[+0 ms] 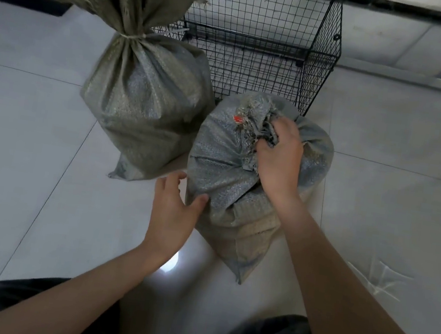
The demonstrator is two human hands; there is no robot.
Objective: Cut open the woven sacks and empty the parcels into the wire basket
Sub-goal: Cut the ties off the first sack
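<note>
From the head camera, looking down, a grey woven sack (220, 178) stands on the tiled floor (33, 140) just in front of the person's knees, bulging and closed at the top. The right hand (278, 158) is clamped on its frayed, bunched neck (254, 120), fingers curled into the loose threads, where a small red tag (238, 119) shows. The left hand (174, 205) lies against the sack's near left side with fingers apart and relaxed, the thumb touching the weave and gripping nothing. A second sack (143, 105) stands just beside the first on the left, its neck tied tight with a pale cord (131, 36) and its loose top leaning up and left, blurred. The black wire basket (326, 54) stands on the floor right behind both sacks, near the wall, with the first sack touching or almost touching its front edge.
</note>
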